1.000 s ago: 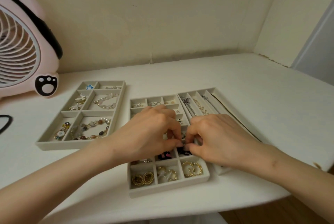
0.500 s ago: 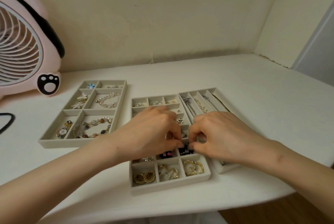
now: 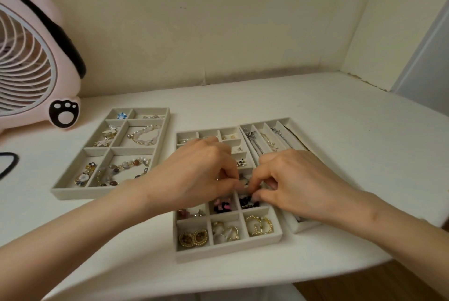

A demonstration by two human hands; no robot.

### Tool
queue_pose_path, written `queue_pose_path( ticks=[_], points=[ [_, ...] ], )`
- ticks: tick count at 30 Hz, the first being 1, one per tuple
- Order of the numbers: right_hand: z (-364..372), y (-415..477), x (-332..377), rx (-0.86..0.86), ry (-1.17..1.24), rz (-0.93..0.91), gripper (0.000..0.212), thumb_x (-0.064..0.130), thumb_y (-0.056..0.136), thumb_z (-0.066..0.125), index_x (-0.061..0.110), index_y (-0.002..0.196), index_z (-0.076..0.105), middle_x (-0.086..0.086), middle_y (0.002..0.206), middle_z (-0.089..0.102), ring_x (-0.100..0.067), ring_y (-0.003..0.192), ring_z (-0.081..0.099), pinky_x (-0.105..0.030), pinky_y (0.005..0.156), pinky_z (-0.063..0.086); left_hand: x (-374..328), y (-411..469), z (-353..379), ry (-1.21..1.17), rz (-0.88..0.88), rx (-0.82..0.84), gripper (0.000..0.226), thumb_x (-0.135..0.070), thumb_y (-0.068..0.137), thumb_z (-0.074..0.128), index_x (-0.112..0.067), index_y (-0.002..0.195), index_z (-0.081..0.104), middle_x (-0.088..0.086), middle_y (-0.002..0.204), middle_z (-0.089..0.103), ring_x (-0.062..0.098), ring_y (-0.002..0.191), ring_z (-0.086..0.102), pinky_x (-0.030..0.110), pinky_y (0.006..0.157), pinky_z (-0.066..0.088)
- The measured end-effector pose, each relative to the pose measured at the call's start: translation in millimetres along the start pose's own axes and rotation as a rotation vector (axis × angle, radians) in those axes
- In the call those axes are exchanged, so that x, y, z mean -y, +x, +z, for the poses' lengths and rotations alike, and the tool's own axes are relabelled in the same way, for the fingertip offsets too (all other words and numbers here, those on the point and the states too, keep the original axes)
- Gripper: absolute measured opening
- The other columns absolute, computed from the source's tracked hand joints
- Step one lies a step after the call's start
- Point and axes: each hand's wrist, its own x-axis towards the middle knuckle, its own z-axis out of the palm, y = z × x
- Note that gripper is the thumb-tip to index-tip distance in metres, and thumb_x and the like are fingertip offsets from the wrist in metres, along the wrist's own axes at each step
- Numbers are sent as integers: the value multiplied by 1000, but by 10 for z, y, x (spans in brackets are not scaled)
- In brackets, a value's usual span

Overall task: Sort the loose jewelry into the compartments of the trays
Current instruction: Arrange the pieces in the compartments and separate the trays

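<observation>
Hardly anything has moved: left hand (image 3: pixel 194 174) and right hand (image 3: pixel 298 179) still pinch a small piece (image 3: pixel 244 181) together over the middle tray (image 3: pixel 228 251), near the worktop's (image 3: pixel 340 130) front edge; it seems unplaced.

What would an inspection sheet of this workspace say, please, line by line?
Surface: white table.
Job's things: left tray holds bracelets; middle tray earrings; right tray chains.
Clutter: pink fan, far left.
Hands: left hand and right hand over the middle tray, fingers pinching a small piece, blurred.
Cables: black cable at left edge.
Surroundings: cream wall behind; wooden floor lower right.
</observation>
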Motion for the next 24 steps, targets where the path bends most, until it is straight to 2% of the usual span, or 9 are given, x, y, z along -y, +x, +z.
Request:
queue_pose_path(
  ticks=[4, 8, 10, 13, 16, 18, 22, 24],
  points=[
    [-3, -14, 1, 0, -23, 23, 14, 42, 84, 64, 33, 92, 71, 18, 63, 40, 5, 59, 37, -12, 58, 28, 105, -77, -40, -42, -19, -24, 21, -44, 82, 61, -27, 72, 67, -14, 72, 53, 0, 72, 46, 16, 63, 31],
    [2, 9, 13, 4, -52, 52, 18, 45, 86, 62, 31, 92, 71, 17, 63, 42, 0, 64, 42, -18, 59, 30, 153, -129, -49, -47, -26, -30, 35, -55, 78, 48, -27, 74, 69, -14, 72, 55, 1, 73, 47, 19, 64, 37],
    [12, 19, 27, 2, -55, 67, 18, 45, 86, 61, 30, 92, 71, 16, 64, 44, -2, 71, 44, -21, 65, 31, 153, -136, -48, -54, -31, -28, 36, -55, 77, 46, -27, 75, 69, -14, 73, 55, 1, 73, 46, 18, 64, 36],
    [21, 30, 31, 10, -4, 103, 12, 40, 85, 66, 30, 88, 72, 17, 62, 45, 0, 67, 45, -20, 63, 32, 141, -129, -47, -45, -21, -36, 33, -54, 78, 48, -28, 75, 68, -14, 72, 54, 0, 73, 46, 16, 63, 34],
    [21, 31, 18, 6, 106, 160, 3, 33, 80, 72, 30, 80, 73, 15, 53, 45, 5, 58, 43, -10, 59, 34, 144, -129, -49, -51, -22, -39, 32, -53, 79, 50, -28, 75, 68, -14, 71, 53, 0, 73, 45, 15, 62, 32],
    [26, 20, 11, -2, 148, 186, 3, 31, 78, 74, 29, 76, 73, 12, 50, 48, 3, 55, 46, -14, 61, 39, 149, -135, -50, -48, -23, -39, 35, -55, 78, 46, -28, 75, 68, -15, 72, 53, 0, 74, 46, 15, 62, 32],
    [31, 2, 26, -19, 118, 202, 7, 32, 77, 74, 30, 73, 68, 11, 51, 50, 3, 58, 48, -10, 57, 33, 161, -153, -45, -55, -31, -32, 29, -51, 78, 49, -29, 74, 68, -14, 72, 54, 2, 75, 46, 14, 63, 31],
    [35, 5, 34, -23, 93, 198, 9, 33, 78, 73, 30, 73, 66, 13, 52, 48, 5, 59, 46, -14, 59, 35, 174, -167, -42, -55, -24, -30, 34, -55, 78, 45, -29, 73, 67, -14, 72, 54, 3, 75, 46, 14, 62, 32]
  ],
)
